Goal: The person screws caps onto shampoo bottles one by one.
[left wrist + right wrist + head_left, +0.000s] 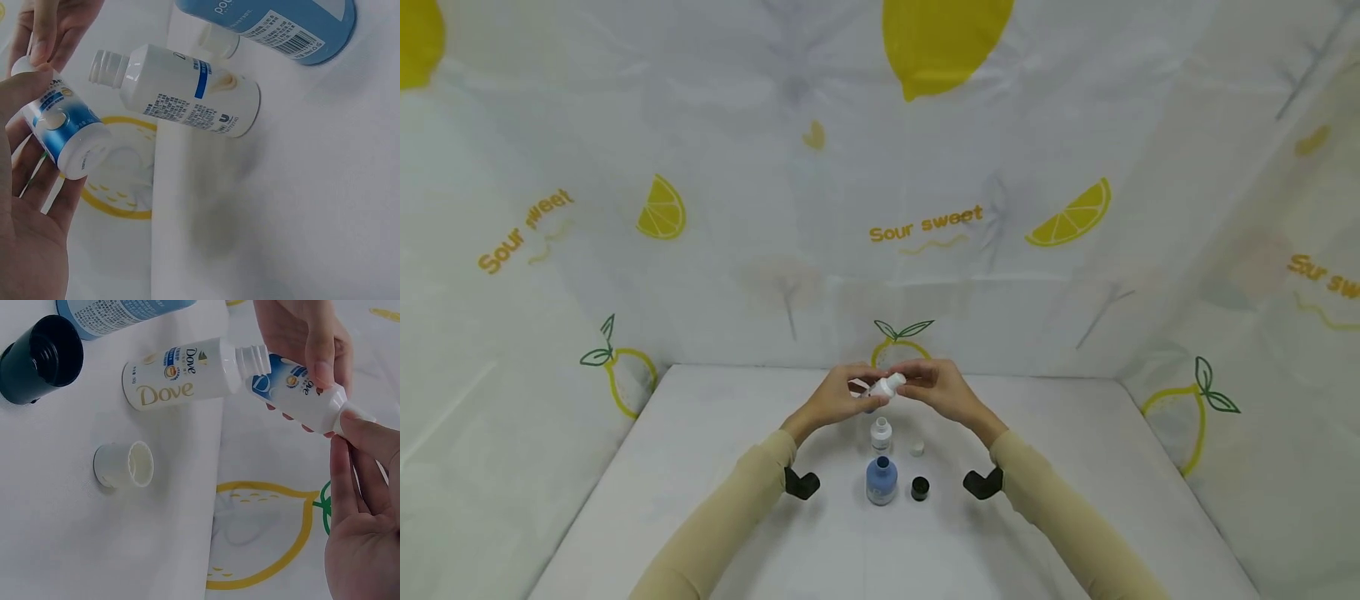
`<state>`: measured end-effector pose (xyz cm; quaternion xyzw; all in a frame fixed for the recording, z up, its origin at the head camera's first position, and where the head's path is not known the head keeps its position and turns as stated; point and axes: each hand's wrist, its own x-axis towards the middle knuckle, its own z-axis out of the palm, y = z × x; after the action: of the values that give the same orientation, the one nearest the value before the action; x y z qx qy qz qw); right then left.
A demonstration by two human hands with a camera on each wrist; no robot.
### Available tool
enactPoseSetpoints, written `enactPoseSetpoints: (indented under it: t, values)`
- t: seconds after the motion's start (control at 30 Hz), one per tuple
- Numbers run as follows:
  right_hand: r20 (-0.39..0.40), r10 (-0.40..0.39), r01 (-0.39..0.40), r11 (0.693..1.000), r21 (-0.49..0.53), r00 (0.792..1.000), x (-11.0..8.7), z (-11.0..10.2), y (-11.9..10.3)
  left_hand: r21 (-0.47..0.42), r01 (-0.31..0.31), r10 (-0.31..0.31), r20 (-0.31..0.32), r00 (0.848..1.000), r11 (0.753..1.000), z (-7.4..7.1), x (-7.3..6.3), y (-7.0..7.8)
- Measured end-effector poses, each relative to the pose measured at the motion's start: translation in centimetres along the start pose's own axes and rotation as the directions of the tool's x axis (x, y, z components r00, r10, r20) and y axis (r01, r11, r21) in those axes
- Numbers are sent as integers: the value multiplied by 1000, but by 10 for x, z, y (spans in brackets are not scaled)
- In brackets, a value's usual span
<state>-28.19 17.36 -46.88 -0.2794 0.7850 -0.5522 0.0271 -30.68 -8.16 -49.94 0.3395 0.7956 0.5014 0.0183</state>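
Note:
My left hand (835, 398) grips a small white and blue Dove bottle (59, 122), tilted and raised above the back of the table. At its neck end, the thumb and fingers of my right hand (946, 392) pinch the white cap (897, 380). Below the hands stands a larger white Dove bottle (178, 375), its threaded neck uncovered. A loose white cap (125, 465) lies beside it, hollow side showing in the right wrist view. Nearer me is a blue bottle (882, 483) with an open dark neck, and to its right a black cap (920, 488).
The white table (730, 517) ends at a back edge just behind the hands. A white sheet (760, 208) printed with lemons hangs behind and on both sides. Black wrist mounts (802, 483) jut inward from both sleeves.

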Motion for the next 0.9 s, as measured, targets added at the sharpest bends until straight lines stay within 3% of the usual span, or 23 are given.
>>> enactPoseSetpoints:
  t: [0.33, 0.9]
  values:
    - [-6, 45, -45, 999, -1, 999, 0, 8, 3, 11, 12, -12, -14, 1000, 1000, 2, -6, -4]
    - [-78, 77, -84, 993, -78, 994, 3, 4, -5, 21, 15, -15, -3, 1000, 1000, -2, 2, 3]
